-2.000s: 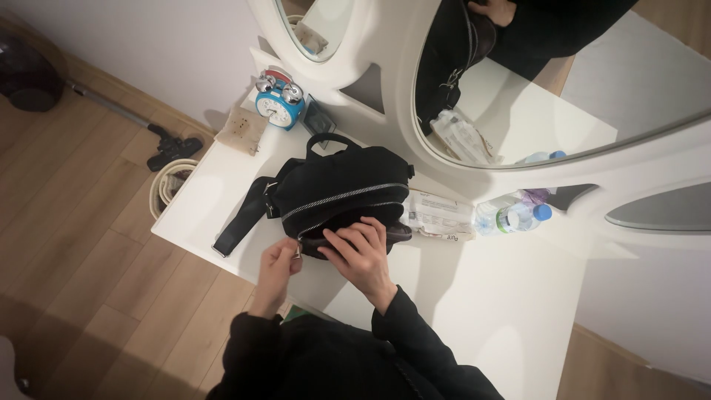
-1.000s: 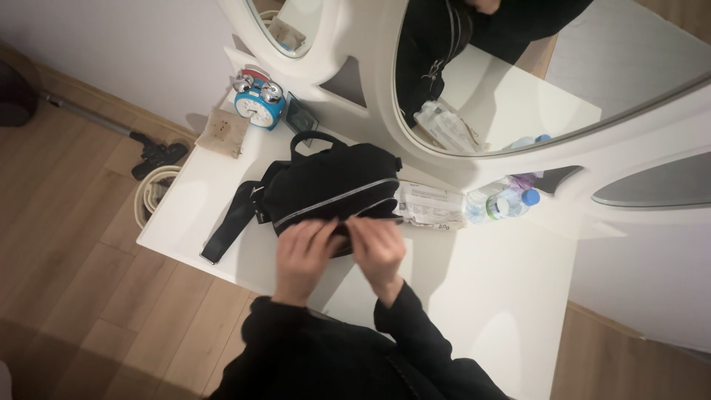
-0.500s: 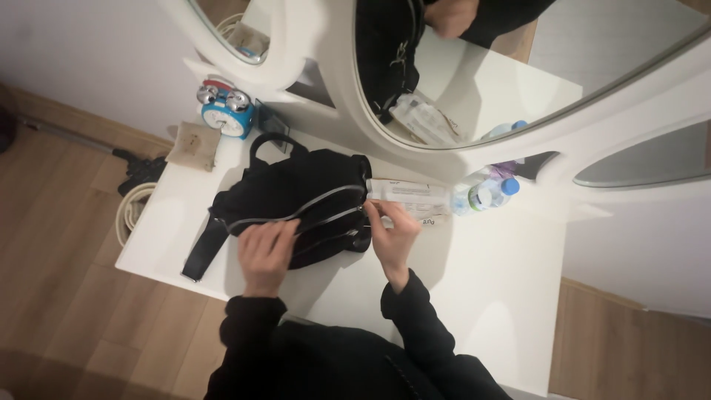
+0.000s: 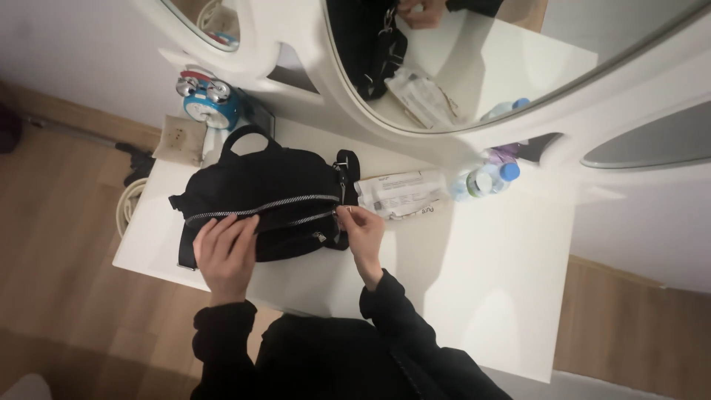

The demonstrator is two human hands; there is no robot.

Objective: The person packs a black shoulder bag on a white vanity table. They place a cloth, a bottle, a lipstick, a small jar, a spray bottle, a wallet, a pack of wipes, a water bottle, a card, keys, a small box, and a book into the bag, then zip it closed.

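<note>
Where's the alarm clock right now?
In the head view the blue alarm clock stands at the table's far left corner, just behind the black bag, below the small mirror.

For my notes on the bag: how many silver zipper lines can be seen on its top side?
2. The long silver zipper line crosses the black fabric bag; the shorter one runs just below, towards the right hand. Others may be hidden.
</note>
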